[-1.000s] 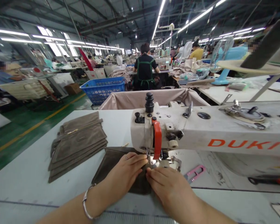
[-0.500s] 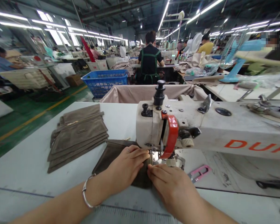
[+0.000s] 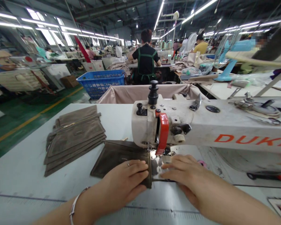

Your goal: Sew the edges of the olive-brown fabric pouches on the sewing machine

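With twelve o'clock straight ahead of the person, the dark brown pouch (image 3: 114, 156) lies flat on the white tabletop (image 3: 117, 118), its far right corner reaching in beneath the head of the sewing machine (image 3: 201, 122). The left hand (image 3: 126, 178) rests palm down on its near right part, fingers stretched out and pressing rather than gripping. The right hand (image 3: 187, 175) is at three to four o'clock, apart from the pouch, fingers spread and loosely bent over the machine's bed; whether they touch it cannot be told. A zipper pull (image 3: 124, 139) sticks out at twelve. The machine's head and its orange guard (image 3: 163, 131) block one to two o'clock, the long arm running off toward three. Behind the right hand, pink-handled snips (image 3: 202, 163) are mostly hidden. A fanned stack of brown pouches (image 3: 77, 137) bars ten o'clock; between it and the machine's head, white surface runs to the far edge, past which stands a cloth-lined bin (image 3: 131, 93). The table's left edge slants beyond the stack, while from six to nine o'clock tabletop stretches along a printed ruler (image 3: 37, 199), crossed by the left forearm.
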A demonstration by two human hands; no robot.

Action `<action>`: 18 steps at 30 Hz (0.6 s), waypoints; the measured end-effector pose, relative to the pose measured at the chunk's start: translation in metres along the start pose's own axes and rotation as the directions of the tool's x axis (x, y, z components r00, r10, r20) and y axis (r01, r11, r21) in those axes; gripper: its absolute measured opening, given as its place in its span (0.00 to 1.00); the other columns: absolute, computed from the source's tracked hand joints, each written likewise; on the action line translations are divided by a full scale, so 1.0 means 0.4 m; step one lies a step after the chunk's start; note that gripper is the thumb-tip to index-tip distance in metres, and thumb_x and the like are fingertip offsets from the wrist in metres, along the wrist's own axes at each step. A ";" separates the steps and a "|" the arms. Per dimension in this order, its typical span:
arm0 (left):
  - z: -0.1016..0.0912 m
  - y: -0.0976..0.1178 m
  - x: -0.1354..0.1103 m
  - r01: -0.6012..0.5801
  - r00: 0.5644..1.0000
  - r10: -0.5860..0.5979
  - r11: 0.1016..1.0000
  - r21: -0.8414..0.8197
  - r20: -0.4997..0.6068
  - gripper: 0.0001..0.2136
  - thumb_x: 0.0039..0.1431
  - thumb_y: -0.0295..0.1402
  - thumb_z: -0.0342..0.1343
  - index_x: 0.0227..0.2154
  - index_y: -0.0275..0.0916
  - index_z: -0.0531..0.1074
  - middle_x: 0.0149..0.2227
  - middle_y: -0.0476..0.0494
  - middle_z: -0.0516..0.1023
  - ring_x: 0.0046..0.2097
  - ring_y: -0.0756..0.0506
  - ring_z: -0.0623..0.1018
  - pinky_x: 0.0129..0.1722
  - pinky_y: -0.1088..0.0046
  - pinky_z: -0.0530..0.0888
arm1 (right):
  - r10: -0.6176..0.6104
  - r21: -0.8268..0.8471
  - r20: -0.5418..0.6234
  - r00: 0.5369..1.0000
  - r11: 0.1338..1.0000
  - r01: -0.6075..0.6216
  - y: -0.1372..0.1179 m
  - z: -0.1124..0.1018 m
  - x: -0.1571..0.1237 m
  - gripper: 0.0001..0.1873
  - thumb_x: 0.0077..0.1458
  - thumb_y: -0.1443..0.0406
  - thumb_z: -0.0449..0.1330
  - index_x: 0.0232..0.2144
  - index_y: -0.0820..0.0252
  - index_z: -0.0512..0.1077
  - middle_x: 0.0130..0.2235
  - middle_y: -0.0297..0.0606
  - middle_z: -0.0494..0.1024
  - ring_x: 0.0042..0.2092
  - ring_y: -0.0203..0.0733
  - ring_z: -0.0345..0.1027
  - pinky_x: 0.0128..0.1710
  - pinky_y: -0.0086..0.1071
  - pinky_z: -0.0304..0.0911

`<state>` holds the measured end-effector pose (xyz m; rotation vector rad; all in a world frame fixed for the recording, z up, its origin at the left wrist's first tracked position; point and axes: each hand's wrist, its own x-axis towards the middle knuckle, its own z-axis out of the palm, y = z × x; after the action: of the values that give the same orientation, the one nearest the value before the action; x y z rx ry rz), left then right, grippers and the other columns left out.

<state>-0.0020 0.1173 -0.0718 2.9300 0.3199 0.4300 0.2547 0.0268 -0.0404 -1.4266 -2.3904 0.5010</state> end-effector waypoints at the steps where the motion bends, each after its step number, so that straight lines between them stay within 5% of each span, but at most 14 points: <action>1: 0.003 0.005 0.000 0.006 1.000 -0.006 1.000 -0.005 -0.028 0.13 0.68 0.29 0.50 0.53 0.33 0.70 0.52 0.41 0.77 0.57 0.45 0.73 0.60 0.66 0.71 | 0.034 -0.020 0.002 0.999 0.999 -0.034 0.010 -0.003 -0.003 0.32 0.45 0.83 0.55 0.46 0.46 0.72 0.47 0.29 0.75 0.51 0.45 0.66 0.52 0.43 0.62; 8: 0.023 0.011 0.011 0.085 0.996 -0.085 0.996 -0.017 -0.032 0.16 0.62 0.21 0.49 0.51 0.34 0.71 0.50 0.39 0.78 0.54 0.43 0.75 0.57 0.62 0.74 | 0.068 -0.208 -0.401 0.914 0.964 -0.163 0.053 0.109 0.058 0.01 0.58 0.71 0.61 0.34 0.63 0.71 0.37 0.45 0.74 0.39 0.51 0.68 0.36 0.44 0.68; 14: 0.021 0.004 0.007 0.117 0.974 -0.127 0.991 -0.064 -0.188 0.16 0.69 0.23 0.44 0.55 0.36 0.67 0.53 0.42 0.75 0.56 0.49 0.73 0.59 0.71 0.71 | -0.307 -0.186 -0.276 0.911 0.947 0.263 -0.014 0.128 0.043 0.07 0.65 0.69 0.55 0.41 0.60 0.73 0.38 0.40 0.76 0.42 0.44 0.69 0.44 0.38 0.67; 18: 0.045 0.005 -0.002 0.007 1.000 -0.008 0.995 0.103 0.011 0.20 0.66 0.20 0.44 0.60 0.32 0.62 0.61 0.39 0.69 0.64 0.45 0.64 0.67 0.64 0.62 | -0.349 -0.122 -0.294 0.890 0.937 0.327 -0.020 0.157 0.043 0.07 0.65 0.70 0.55 0.37 0.60 0.74 0.33 0.37 0.76 0.42 0.41 0.71 0.44 0.33 0.68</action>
<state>0.0031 0.1130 -0.0889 3.0287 0.3616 0.4075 0.2135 0.0301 -0.0911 -0.9882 -2.3384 0.0951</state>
